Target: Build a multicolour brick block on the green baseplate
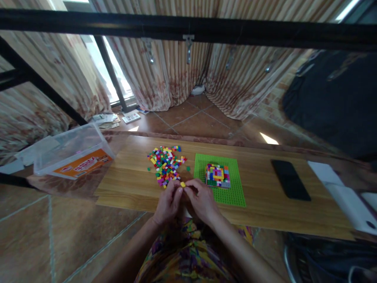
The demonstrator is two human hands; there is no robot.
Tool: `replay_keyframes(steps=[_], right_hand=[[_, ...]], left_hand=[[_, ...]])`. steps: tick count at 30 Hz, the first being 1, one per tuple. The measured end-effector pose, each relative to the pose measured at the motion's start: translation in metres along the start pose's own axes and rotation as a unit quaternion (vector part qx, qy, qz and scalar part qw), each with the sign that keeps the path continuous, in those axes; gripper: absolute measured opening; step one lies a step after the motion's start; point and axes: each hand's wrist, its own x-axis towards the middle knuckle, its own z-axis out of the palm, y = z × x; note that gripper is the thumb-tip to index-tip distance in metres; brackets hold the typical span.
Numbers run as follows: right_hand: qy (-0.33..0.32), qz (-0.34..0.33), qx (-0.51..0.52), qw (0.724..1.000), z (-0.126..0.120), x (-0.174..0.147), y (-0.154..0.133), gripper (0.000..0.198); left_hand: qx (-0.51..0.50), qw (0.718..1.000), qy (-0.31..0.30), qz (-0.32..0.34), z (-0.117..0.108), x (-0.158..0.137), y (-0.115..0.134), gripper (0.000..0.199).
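Note:
Between the fingertips of both hands is a small yellow toy brick [183, 184], above the near edge of the table. My left hand [170, 198] pinches it from one side, and my right hand [202, 198] pinches it from the other. Just beyond the left hand lies a loose pile of small coloured bricks [166, 164]. A green baseplate [240, 184] lies to the right of the hands. On it stands a squarish, layered build of multicoloured bricks [218, 175]; the right hand is close to its lower left side but apart from it.
A wooden table [256, 214] runs across the view. Toward its right end lies a black phone-like slab [290, 180], with a white object [344, 196] beyond it. At left stands a clear plastic box [73, 151] with an orange label. A dark bar [188, 29] crosses above.

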Motion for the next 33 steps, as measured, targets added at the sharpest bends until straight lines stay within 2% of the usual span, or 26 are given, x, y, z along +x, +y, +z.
replay_keyframes(steps=[2,4,6,8,10,16,23,33], right_hand=[[0.025,0.000,-0.002,1.000,-0.020,0.006,0.002,0.019],[0.081,0.010,-0.012,0.997,-0.047,0.017,0.008,0.021],[0.115,0.020,-0.055,0.992,-0.074,0.031,0.018,0.023],[0.115,0.011,-0.132,0.984,-0.094,0.044,0.029,0.024],[0.091,-0.011,-0.180,0.979,-0.103,0.054,0.040,0.026],[0.013,-0.046,-0.217,0.975,-0.099,0.057,0.055,0.029],[0.014,-0.024,-0.208,0.978,-0.101,0.055,0.061,0.027],[-0.005,-0.043,-0.180,0.983,-0.101,0.053,0.062,0.029]], left_hand=[[-0.001,1.000,-0.013,-0.012,0.001,-0.001,0.000,0.016],[0.002,0.999,-0.026,-0.020,0.001,-0.001,0.002,0.017],[0.013,0.999,-0.030,-0.023,0.002,0.000,0.005,0.016],[0.025,0.999,-0.025,-0.024,0.002,0.001,0.006,0.016],[0.029,0.999,-0.021,-0.023,0.003,0.002,0.007,0.016],[0.041,0.999,-0.023,-0.023,0.004,0.003,0.004,0.017],[0.056,0.998,-0.018,-0.018,0.006,0.003,0.004,0.015],[0.070,0.997,-0.018,-0.017,0.006,0.002,0.003,0.016]])
